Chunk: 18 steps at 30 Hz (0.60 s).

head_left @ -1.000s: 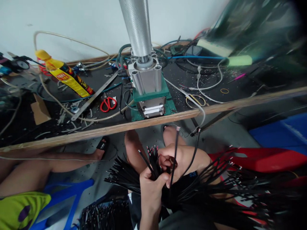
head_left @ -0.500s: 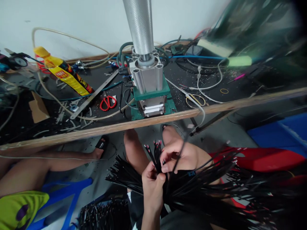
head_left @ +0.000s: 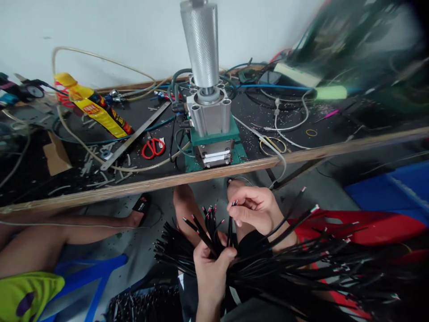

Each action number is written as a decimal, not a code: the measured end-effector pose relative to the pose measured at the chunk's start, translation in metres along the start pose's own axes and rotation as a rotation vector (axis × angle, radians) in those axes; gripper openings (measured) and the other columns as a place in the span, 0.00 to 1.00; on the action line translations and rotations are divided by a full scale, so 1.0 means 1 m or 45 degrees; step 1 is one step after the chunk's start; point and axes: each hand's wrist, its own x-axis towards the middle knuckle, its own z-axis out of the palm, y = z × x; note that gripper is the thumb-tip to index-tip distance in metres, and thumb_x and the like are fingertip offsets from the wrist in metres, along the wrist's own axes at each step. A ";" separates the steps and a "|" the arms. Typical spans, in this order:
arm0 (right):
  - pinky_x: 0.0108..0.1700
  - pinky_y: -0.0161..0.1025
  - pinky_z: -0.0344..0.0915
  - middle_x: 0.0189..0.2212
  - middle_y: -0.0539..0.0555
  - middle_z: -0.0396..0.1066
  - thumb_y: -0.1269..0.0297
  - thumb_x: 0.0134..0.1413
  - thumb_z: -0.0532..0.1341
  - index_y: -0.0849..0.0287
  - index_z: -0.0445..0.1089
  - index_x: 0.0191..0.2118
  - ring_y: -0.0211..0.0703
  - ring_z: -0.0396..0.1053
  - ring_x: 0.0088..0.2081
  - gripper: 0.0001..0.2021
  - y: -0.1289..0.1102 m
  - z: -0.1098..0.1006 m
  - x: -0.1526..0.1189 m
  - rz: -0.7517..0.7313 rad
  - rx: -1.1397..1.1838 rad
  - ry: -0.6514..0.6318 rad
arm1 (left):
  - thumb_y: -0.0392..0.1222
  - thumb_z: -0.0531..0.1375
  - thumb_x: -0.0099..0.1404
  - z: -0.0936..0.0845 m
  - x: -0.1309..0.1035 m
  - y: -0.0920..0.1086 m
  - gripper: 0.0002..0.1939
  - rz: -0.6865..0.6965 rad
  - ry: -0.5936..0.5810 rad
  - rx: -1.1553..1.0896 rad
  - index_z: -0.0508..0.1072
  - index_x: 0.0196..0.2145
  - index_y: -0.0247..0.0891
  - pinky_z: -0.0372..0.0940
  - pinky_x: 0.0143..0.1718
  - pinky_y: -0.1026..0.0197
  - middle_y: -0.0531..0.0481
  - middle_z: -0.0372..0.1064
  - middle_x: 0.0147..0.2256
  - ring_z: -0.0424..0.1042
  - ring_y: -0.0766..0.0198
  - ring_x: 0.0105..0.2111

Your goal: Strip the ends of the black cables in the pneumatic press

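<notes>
A large bundle of black cables (head_left: 268,273) lies across my lap, many ends showing small red, white or green wire tips. My left hand (head_left: 212,268) is closed around several of these cables, whose stripped ends fan out above the thumb. To its upper right, my right hand (head_left: 256,210) pinches a black cable (head_left: 230,223) near its tip between thumb and fingers. That cable stands upright from the left hand's grip. Longer loose cable ends pass beside my right wrist, toward the right.
On the bench ahead stands a pneumatic press (head_left: 211,112). Red-handled scissors (head_left: 153,147), a steel ruler (head_left: 136,134), a yellow bottle (head_left: 94,105) and gold-handled scissors (head_left: 273,145) lie around it. The wooden bench edge (head_left: 161,185) runs above my knees. Another person's leg (head_left: 83,226) is at left.
My right hand has moved up and away from my left hand, with a cable pinched in its fingers. My left hand keeps its grip. The view has shifted slightly.
</notes>
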 end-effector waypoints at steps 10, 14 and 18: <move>0.18 0.32 0.58 0.24 0.47 0.71 0.46 0.51 0.83 0.56 0.79 0.30 0.29 0.56 0.15 0.21 0.011 0.001 0.010 -0.257 0.282 0.209 | 0.47 0.83 0.53 0.014 -0.008 0.017 0.16 0.158 0.084 0.216 0.81 0.28 0.41 0.73 0.36 0.64 0.54 0.78 0.27 0.78 0.60 0.29; 0.17 0.32 0.58 0.23 0.47 0.71 0.41 0.48 0.83 0.56 0.76 0.29 0.31 0.58 0.15 0.25 0.013 -0.001 0.014 -0.246 0.253 0.236 | 0.50 0.83 0.52 0.001 0.002 0.004 0.16 0.168 0.021 0.309 0.84 0.28 0.40 0.78 0.36 0.60 0.49 0.83 0.28 0.83 0.53 0.30; 0.22 0.32 0.62 0.21 0.47 0.73 0.48 0.54 0.81 0.58 0.79 0.33 0.33 0.62 0.18 0.19 0.025 -0.006 0.017 -0.121 0.142 0.135 | 0.53 0.83 0.50 -0.006 0.008 -0.005 0.18 0.087 0.077 0.321 0.88 0.31 0.38 0.82 0.39 0.54 0.44 0.86 0.30 0.86 0.45 0.33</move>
